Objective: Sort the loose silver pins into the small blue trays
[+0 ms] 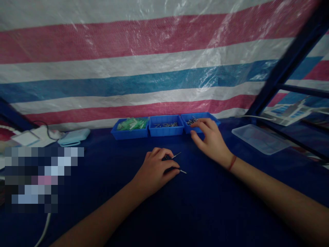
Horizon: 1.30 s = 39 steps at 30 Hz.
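My left hand (pixel 156 168) rests low over the dark blue table, fingers curled, with a thin metal pin (pixel 183 171) sticking out at its thumb and fingertip. A second thin pin (pixel 176 155) shows beside the curled index finger; whether it is held or lies on the table is unclear. My right hand (pixel 212 140) is at the front edge of the right blue bin (pixel 210 118), thumb and fingers apart, near the small metal parts (pixel 191 121) inside. Nothing shows between its fingers. The middle blue bin (pixel 166 131) holds several thin metal pins.
The left blue bin (pixel 130 134) holds green packets (pixel 132 124). A clear plastic lid (pixel 259 137) lies at the right. Light blue case (pixel 74 137) and a white cable (pixel 46 228) are at the left. Behind the bins hangs a striped sheet (pixel 154 82), with metal frame posts either side.
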### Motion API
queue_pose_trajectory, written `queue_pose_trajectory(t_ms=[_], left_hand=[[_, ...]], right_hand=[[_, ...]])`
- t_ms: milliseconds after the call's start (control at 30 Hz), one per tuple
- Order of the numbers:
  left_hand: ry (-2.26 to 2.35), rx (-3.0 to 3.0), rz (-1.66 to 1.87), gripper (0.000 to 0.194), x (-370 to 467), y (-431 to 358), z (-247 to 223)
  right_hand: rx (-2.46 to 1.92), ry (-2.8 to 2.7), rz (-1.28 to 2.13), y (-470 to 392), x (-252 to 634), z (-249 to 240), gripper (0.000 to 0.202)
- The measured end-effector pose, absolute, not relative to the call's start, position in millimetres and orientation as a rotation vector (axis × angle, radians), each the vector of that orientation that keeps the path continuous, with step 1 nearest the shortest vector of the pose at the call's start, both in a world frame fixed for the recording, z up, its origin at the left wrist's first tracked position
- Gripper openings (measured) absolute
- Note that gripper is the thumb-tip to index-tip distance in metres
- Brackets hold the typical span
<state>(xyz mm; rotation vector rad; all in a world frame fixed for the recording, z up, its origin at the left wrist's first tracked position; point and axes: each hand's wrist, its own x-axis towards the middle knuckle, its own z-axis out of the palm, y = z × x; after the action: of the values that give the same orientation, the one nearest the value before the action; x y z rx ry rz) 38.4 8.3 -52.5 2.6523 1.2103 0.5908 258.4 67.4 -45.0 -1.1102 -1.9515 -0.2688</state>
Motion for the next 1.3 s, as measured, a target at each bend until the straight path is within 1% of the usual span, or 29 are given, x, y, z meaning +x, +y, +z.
queue_pose_trajectory(t_ms=[67, 200, 300, 400, 600, 733, 1033, 1300], left_hand=[[1.217, 2.660, 0.566, 0.010, 42, 6, -53], [1.276, 2.666, 0.602, 0.014, 41, 4, -52], [1.289, 2.555, 0.754, 0.013, 35, 6, -51], [1.259, 2.371, 0.952, 0.007, 31, 7, -50], [1.264, 2.064, 1.149, 0.008, 35, 2, -49], [1.273, 1.916, 1.155, 0.013, 36, 1, -52], [1.230, 1.819, 1.145, 0.007, 36, 2, -50], [1.255, 1.850, 1.173, 0.010, 35, 3, -51]], right_hand=[[-1.036, -2.025, -0.171, 56, 248, -45, 0.013], [-0.834, -2.220, 0.095, 33, 231, -42, 0.013], [-0.769, -2.350, 0.149, 22, 223, -41, 0.014], [-0.797, -2.368, 0.191, 17, 220, -43, 0.016], [-0.810, -2.266, 0.384, 15, 215, -46, 0.009], [-0.789, -2.236, 0.454, 13, 213, -46, 0.012], [-0.814, -2.232, 0.518, 12, 213, -45, 0.013], [-0.869, -2.124, 0.539, 17, 214, -53, 0.010]])
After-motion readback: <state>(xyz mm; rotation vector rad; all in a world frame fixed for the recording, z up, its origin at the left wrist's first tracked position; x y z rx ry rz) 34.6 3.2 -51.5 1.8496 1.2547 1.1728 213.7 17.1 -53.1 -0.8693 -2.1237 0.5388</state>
